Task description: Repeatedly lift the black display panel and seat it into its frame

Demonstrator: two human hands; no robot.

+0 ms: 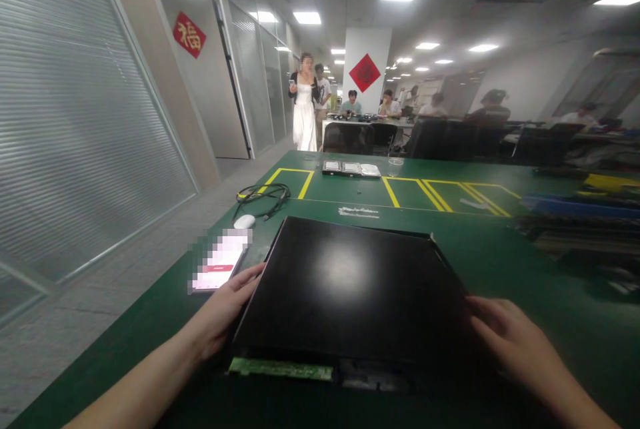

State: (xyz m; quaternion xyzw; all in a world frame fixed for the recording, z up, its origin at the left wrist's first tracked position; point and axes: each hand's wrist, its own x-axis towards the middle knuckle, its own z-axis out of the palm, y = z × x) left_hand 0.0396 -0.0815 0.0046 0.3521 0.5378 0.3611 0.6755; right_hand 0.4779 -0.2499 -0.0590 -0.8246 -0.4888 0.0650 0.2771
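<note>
Both hands are gripping a black panel (350,289) by its sides: left hand (227,312) clasping the left edge, right hand (510,342) the right, over a green table (500,249).

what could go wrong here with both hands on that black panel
1. The left hand and right hand only press the side edges of the black panel, so it might slip and drop.
2. The phone lies right beside the left hand and could get knocked if the panel swings that way.
3. The green circuit strip at the near edge is exposed; a bump against the table might damage it.
</note>
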